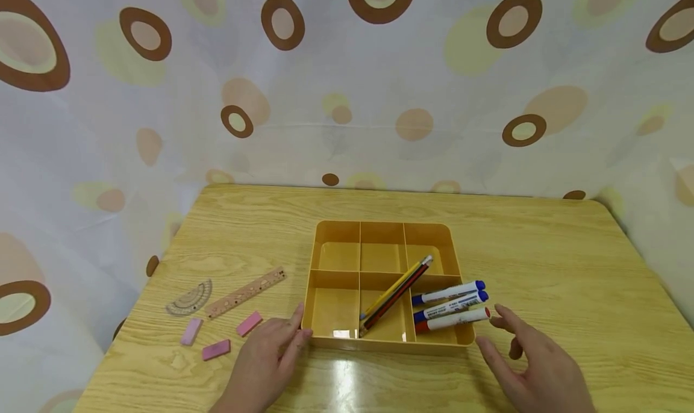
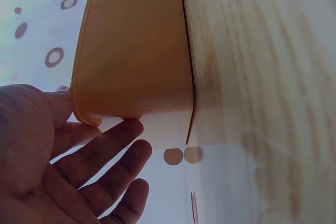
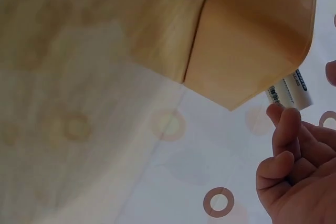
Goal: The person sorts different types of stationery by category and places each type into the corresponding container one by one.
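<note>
An orange-yellow divided tray (image 1: 333,307) lies between my two hands. At its front left corner my left hand (image 1: 262,359) touches the outer walls with thumb and fingertips; the left wrist view shows its fingers (image 2: 113,142) spread and fairly straight. Three whiteboard markers (image 1: 451,308), two blue-capped and one red-capped, lean out over the right wall from the front right compartment. My right hand (image 1: 537,362) hovers beside their ends, fingers loosely bent and holding nothing. Several pencils (image 1: 391,300) slant across the front middle compartment, their upper ends resting over the dividers.
Left of the tray lie a clear protractor (image 1: 191,300), a wooden-looking ruler (image 1: 245,292), and three erasers: a pink one (image 1: 249,323), a darker one (image 1: 216,350) and a pale one (image 1: 191,331). Behind the wooden table (image 1: 553,256) hangs a patterned curtain (image 1: 379,88).
</note>
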Demonstrator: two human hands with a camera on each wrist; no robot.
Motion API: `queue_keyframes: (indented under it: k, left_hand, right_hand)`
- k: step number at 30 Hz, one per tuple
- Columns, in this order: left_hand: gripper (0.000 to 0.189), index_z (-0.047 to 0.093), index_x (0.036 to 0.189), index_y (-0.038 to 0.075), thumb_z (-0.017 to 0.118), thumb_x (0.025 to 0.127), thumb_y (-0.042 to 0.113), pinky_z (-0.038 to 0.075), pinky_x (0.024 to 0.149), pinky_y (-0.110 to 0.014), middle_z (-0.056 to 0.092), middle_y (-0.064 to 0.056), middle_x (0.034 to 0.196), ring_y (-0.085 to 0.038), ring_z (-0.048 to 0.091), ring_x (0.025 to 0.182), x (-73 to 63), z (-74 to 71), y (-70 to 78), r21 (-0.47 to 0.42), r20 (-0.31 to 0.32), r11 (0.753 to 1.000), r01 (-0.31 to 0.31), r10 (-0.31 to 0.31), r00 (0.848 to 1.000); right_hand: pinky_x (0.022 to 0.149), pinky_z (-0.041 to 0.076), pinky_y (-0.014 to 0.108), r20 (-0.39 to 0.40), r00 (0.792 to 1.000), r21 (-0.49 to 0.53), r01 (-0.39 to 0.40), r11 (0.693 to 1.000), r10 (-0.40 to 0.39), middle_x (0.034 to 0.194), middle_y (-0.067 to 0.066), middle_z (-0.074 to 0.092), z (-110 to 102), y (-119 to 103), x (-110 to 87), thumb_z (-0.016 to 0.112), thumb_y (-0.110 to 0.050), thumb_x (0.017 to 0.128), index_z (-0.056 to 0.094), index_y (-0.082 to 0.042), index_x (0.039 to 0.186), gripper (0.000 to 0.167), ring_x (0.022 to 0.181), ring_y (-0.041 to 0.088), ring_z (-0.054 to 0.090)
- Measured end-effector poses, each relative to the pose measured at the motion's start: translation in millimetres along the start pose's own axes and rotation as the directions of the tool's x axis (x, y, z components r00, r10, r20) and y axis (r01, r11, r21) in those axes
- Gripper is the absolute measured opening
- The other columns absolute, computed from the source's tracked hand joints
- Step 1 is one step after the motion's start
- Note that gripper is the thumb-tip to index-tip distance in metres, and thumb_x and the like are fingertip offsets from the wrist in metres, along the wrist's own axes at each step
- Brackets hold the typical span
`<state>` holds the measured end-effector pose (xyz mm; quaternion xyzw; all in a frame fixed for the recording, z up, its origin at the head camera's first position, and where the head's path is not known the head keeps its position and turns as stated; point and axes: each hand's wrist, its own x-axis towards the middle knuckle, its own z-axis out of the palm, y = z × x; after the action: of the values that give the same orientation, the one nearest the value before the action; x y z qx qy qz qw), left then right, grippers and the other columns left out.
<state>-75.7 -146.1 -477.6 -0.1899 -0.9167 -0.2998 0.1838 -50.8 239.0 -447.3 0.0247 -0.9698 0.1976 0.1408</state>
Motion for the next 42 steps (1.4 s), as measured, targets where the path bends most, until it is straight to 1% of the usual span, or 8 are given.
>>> queue_keyframes:
  k: [3,8,13,17,21,29,36,42]
  left_hand:
    - [0.043,0.068,0.131,-0.002,0.077,0.092,0.013,0.062,0.079,-0.032,0.079,-0.005,0.098,-0.01,0.071,0.089,-0.6,0.0,-0.5,0.009,-0.007,1.0,-0.006,0.006,1.0]
    - [0.043,0.068,0.132,-0.002,0.077,0.093,0.014,0.062,0.079,-0.032,0.079,-0.005,0.098,-0.01,0.071,0.089,-0.9,0.3,-1.3,0.024,-0.014,1.0,-0.012,0.012,1.0]
    - [0.042,0.068,0.131,-0.002,0.076,0.094,0.014,0.062,0.08,-0.033,0.079,-0.006,0.098,-0.011,0.071,0.09,-1.1,-0.9,0.1,0.019,-0.003,1.0,0.0,0.0,1.0]
    - [0.042,0.068,0.131,-0.003,0.075,0.095,0.015,0.062,0.081,-0.034,0.079,-0.008,0.1,-0.012,0.072,0.091,-0.1,-1.9,1.6,0.01,0.003,1.0,0.004,-0.004,1.0]
    - [0.042,0.068,0.131,-0.003,0.076,0.094,0.014,0.062,0.08,-0.034,0.079,-0.008,0.099,-0.013,0.072,0.09,0.1,-2.2,2.3,0.01,-0.001,1.0,-0.001,0.001,1.0]
    - [0.042,0.068,0.131,-0.003,0.077,0.093,0.013,0.062,0.08,-0.034,0.079,-0.008,0.098,-0.013,0.072,0.09,-0.3,-2.8,1.5,0.015,-0.013,1.0,-0.012,0.012,1.0]
    - [0.04,0.068,0.132,-0.003,0.072,0.098,0.017,0.062,0.082,-0.034,0.079,-0.006,0.102,-0.014,0.072,0.093,-2.2,-5.0,-0.8,0.061,0.01,0.997,-0.044,0.043,0.999]
    - [0.041,0.065,0.136,-0.002,0.067,0.102,0.023,0.06,0.092,-0.047,0.077,-0.008,0.115,-0.025,0.072,0.107,-3.2,-23.8,-18.9,0.114,0.081,0.992,0.057,-0.067,0.994]
  right_hand:
    - [0.051,0.028,0.022,0.129,0.99,-0.033,-0.052,0.998,0.056,0.111,0.007,0.078,2.6,0.5,-0.3,0.071,-0.04,0.099,0.06,0.002,0.142,0.06,0.059,0.002,0.037]
    - [0.051,0.033,0.022,0.231,0.968,-0.051,-0.086,0.995,0.095,0.09,-0.002,0.075,7.3,-1.3,0.1,0.064,-0.042,0.103,0.063,0.0,0.14,0.056,0.058,0.005,0.04]
    - [0.057,0.051,0.029,0.217,0.974,-0.037,-0.063,0.997,0.07,0.102,0.004,0.079,11.7,-2.8,-1.9,0.068,-0.032,0.102,0.064,0.0,0.139,0.049,0.066,0.007,0.059]
    - [0.07,0.062,0.049,0.209,0.977,-0.025,-0.033,0.999,0.038,0.109,0.016,0.079,13.9,-2.8,-1.8,0.069,-0.028,0.101,0.062,0.001,0.141,0.049,0.082,0.026,0.075]
    - [0.076,0.062,0.055,0.206,0.979,-0.014,-0.005,1.0,0.007,0.115,0.022,0.076,15.2,-2.4,-1.0,0.07,-0.025,0.101,0.062,0.003,0.14,0.049,0.095,0.037,0.076]
    - [0.08,0.061,0.055,0.18,0.981,0.015,0.064,0.998,-0.065,0.115,0.018,0.077,15.0,-1.7,-1.0,0.073,-0.022,0.098,0.064,0.004,0.137,0.047,0.099,0.036,0.076]
    - [0.086,0.059,0.059,0.216,0.974,-0.023,0.071,0.997,-0.064,0.115,0.018,0.077,15.4,1.4,-1.7,0.073,-0.025,0.099,0.064,0.001,0.138,0.048,0.101,0.039,0.074]
    - [0.086,0.058,0.061,0.228,0.972,-0.023,0.061,0.998,-0.054,0.116,0.02,0.076,13.6,1.0,-0.3,0.072,-0.024,0.099,0.063,0.002,0.138,0.048,0.102,0.041,0.073]
